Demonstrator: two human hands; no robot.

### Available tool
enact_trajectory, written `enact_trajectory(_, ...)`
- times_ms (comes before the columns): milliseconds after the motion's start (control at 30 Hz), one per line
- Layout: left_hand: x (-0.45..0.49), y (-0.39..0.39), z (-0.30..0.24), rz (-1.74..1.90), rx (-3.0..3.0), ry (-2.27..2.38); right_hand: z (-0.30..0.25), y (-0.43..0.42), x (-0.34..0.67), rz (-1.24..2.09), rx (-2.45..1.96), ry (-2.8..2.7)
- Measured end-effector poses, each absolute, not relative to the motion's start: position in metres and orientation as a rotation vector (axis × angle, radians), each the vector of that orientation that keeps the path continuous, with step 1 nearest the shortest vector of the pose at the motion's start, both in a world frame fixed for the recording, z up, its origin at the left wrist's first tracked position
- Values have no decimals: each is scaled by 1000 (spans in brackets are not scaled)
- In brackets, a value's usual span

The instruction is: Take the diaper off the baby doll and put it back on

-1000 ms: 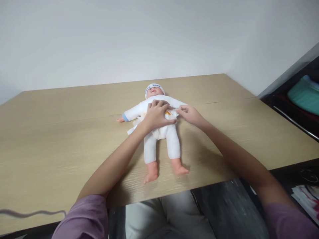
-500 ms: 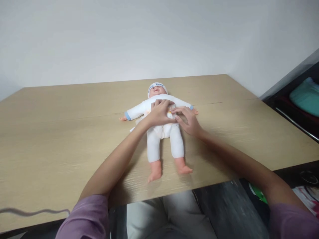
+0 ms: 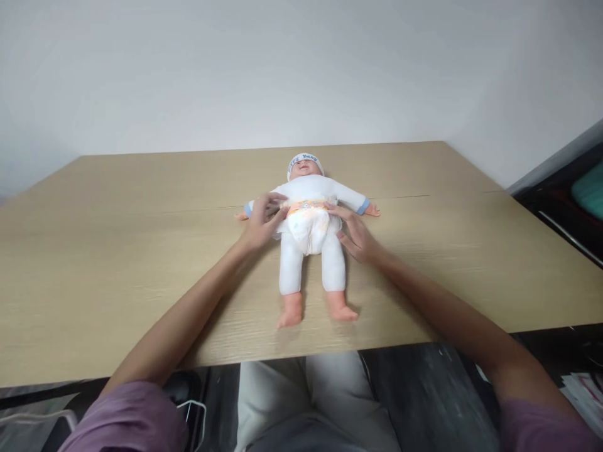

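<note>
From where I stand, I see a soft-bodied baby doll in a white suit with blue cuffs [image 3: 311,187] lying on its back, between the person's hands, on a pale wood-grain worktop [image 3: 141,251]. A white disposable diaper with an orange patterned waistband [image 3: 308,231] sits over its hips, right in the gap between the two hands. The left hand [image 3: 261,221] is half open at one side of the diaper, thumb apart from the fingers; the right hand [image 3: 360,237] lies loosely open at the other, fingertips near the waistband's end. Neither seems to me to be clenched on anything.

Beyond the hands is the doll's white cap with blue lettering [image 3: 306,161]; nearer the person than the hands are its bare pinkish feet [image 3: 291,309].

I'd expect the diaper to be light, limp and a little papery, its thin sides likely to tear if yanked. I'd take it by the waistband's two ends. The doll looks light and floppy, best steadied at the hips.
</note>
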State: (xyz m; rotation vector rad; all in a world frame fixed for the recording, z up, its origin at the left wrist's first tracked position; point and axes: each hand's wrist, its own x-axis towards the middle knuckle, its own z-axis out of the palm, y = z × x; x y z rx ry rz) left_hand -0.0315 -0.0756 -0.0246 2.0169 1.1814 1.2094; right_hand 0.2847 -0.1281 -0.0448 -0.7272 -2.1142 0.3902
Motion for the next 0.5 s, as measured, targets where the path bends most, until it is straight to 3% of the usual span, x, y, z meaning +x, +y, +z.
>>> enact_trajectory(133,-76,-95,-40,1152,2112,1400,-32,-131,277,296,-812,-2083)
enact_trajectory(300,-91,-100,-42,822,2189,1685,5,-129,237,148,-942,-2076)
enact_trajectory(500,-88,-98,-40,741,2050,1580,35,-112,182,89,-1063,-2343)
